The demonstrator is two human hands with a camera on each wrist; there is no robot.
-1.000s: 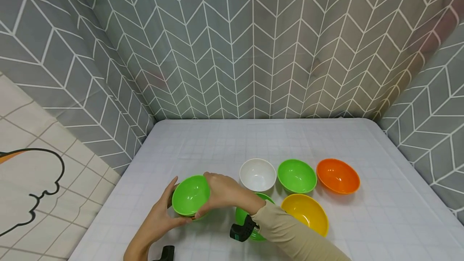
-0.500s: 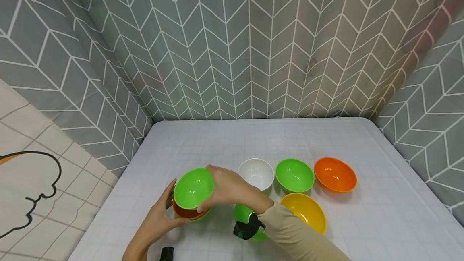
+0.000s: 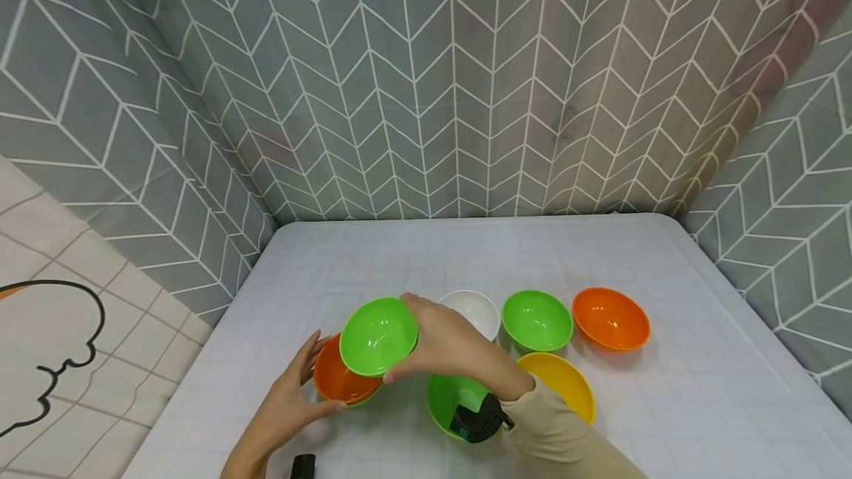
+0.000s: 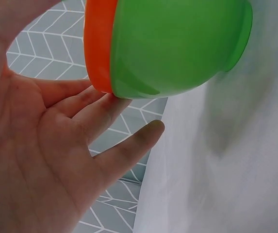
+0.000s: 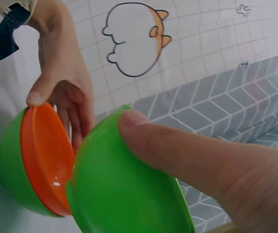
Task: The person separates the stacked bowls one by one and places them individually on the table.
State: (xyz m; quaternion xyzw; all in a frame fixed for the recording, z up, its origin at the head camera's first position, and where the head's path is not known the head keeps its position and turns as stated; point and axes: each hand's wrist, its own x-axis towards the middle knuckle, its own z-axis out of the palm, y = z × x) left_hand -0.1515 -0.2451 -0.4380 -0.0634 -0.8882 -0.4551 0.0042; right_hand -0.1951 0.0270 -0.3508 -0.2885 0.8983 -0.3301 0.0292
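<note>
My right hand (image 3: 452, 342) pinches a green bowl (image 3: 378, 337) at its rim, thumb along the near edge. The right wrist view has the thumb (image 5: 153, 141) over that rim. An orange bowl (image 3: 333, 375), nested in another green bowl (image 4: 172, 48), is lower and to the left. Around this nested pair my left hand (image 3: 286, 401) curls, thumb at the near rim and fingers at the far left side. The held green bowl overlaps the right part of the orange bowl in the head view.
Right of the hands stand a white bowl (image 3: 474, 310), a green bowl (image 3: 537, 320), an orange bowl (image 3: 610, 318), a yellow bowl (image 3: 566, 383) and a green bowl (image 3: 452, 398) partly under my right wrist. A white cloth covers the table (image 3: 399, 257); patterned curtains (image 3: 433, 94) surround it.
My right hand has lifted the green bowl out of the stack and moved it up and right, uncovering the orange bowl. The left hand has stayed around the nested pair.
</note>
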